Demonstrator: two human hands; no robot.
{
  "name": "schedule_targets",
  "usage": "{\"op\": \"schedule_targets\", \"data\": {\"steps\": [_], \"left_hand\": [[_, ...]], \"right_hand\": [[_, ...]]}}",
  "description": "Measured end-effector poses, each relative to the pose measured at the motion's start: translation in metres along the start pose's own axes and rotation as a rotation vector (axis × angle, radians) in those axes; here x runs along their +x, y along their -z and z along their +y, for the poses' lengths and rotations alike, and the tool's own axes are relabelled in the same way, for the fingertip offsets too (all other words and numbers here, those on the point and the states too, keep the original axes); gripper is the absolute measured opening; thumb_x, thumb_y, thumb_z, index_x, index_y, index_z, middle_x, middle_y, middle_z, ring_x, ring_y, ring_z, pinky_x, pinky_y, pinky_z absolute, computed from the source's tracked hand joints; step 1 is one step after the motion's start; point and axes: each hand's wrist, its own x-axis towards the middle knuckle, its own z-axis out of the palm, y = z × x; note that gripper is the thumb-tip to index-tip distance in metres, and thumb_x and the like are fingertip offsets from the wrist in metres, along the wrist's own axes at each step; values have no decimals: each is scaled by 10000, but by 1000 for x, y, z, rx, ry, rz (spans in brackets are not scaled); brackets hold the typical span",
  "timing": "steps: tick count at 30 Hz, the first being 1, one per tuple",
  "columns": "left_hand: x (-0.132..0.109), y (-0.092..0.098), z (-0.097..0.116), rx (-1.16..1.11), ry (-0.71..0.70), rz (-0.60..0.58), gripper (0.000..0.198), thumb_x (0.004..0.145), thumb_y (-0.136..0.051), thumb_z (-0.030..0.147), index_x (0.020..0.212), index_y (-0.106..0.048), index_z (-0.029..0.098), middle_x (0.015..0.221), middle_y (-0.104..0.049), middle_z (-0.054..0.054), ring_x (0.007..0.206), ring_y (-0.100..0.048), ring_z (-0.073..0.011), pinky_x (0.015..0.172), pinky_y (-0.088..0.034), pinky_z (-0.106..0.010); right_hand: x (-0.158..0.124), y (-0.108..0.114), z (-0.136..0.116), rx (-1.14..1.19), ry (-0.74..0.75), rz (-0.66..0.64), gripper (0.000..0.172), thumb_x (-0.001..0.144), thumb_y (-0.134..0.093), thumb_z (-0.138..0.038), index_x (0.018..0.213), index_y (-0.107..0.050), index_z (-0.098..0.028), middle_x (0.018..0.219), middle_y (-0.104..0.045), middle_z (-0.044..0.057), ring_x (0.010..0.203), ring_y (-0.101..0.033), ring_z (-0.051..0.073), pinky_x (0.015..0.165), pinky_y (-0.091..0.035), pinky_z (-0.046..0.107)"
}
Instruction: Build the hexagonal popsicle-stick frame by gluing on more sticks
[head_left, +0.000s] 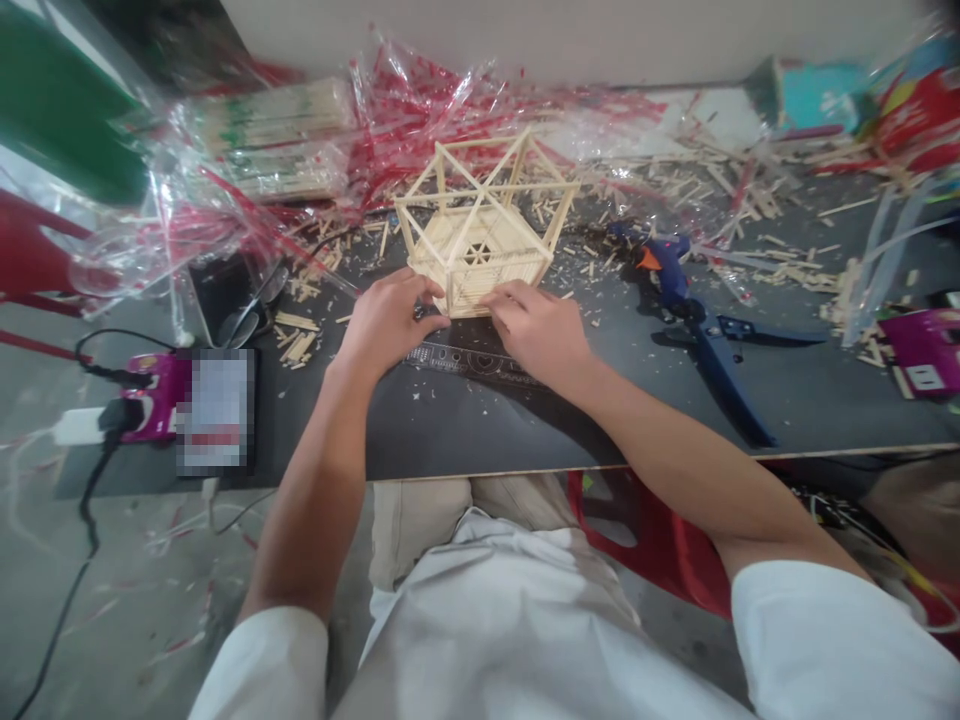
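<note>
A hexagonal model frame (480, 215) built of thin wooden sticks stands on the dark table, with crossed sticks over its top and a slatted floor inside. My left hand (388, 318) grips its front left corner between thumb and fingers. At the front lower edge, my right hand (538, 328) is closed with its fingertips pressed together against the slatted side. Those fingertips cover part of the side, so whether they also hold a loose stick is hidden. A dark ruler (472, 362) with cut-out shapes lies under and between my hands.
Right of the model lie a blue glue gun (667, 265) and dark blue cutters (720, 370). A phone (217, 410) and a purple power socket (154, 395) with cables sit at left. Stick offcuts (300, 340), stick bundles (270, 140) and plastic wrapping (442, 110) cover the back.
</note>
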Motion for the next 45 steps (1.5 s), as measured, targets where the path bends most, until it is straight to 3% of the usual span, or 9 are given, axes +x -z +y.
{"op": "schedule_targets", "data": {"steps": [10,18,24,29,33,39,45], "left_hand": [[1,-5,-3,-4,-1,3,278,856,-842,270,1093,-730,181,1047,-728,-77,836,-704,-192,816,-543,-334],[1,-4,-3,-14,3,17,224,879,-802,318,1057,-733,200,1018,-717,-59,757,-670,-173,750,-521,-332],[-6,2,14,11,-85,44,344,871,-785,513,761,-704,197,656,-618,0,643,-603,-160,665,-446,-300],[-11,-18,36,112,-130,143,228,995,-624,390,1064,-739,206,695,-693,-11,676,-647,-161,636,-408,-271],[-9,-34,43,227,-70,92,304,1025,-522,320,1247,-699,210,840,-770,-64,711,-690,-196,617,-405,-296],[-7,-33,44,278,17,62,313,1042,-495,337,1270,-681,231,894,-794,-80,749,-705,-196,652,-432,-294],[-8,-36,45,234,33,69,372,1090,-403,396,1267,-693,246,909,-790,-89,751,-697,-192,671,-437,-304]], "right_hand": [[2,0,0,-12,-20,-45,354,1011,-427,-93,1167,-739,-156,1185,-766,96,878,-687,190,575,-332,322],[6,2,0,10,-47,-114,383,1026,-397,-129,1233,-718,-153,1248,-741,111,923,-682,213,619,-382,328],[7,3,0,57,-67,-116,375,1015,-414,-138,1222,-726,-172,1235,-739,102,938,-671,215,649,-391,319],[7,6,1,87,-57,-110,363,1017,-408,-129,1194,-721,-180,1181,-745,100,917,-670,205,654,-396,305],[7,6,0,100,-76,-83,374,1027,-400,-119,1233,-707,-180,1197,-749,105,936,-693,210,672,-429,299],[1,17,2,165,-69,-23,331,1039,-454,-172,1252,-707,-174,1250,-747,126,992,-717,231,751,-497,326],[-6,50,47,251,-55,-78,118,951,-651,-238,918,-761,-211,961,-792,61,879,-719,239,799,-515,371]]}}
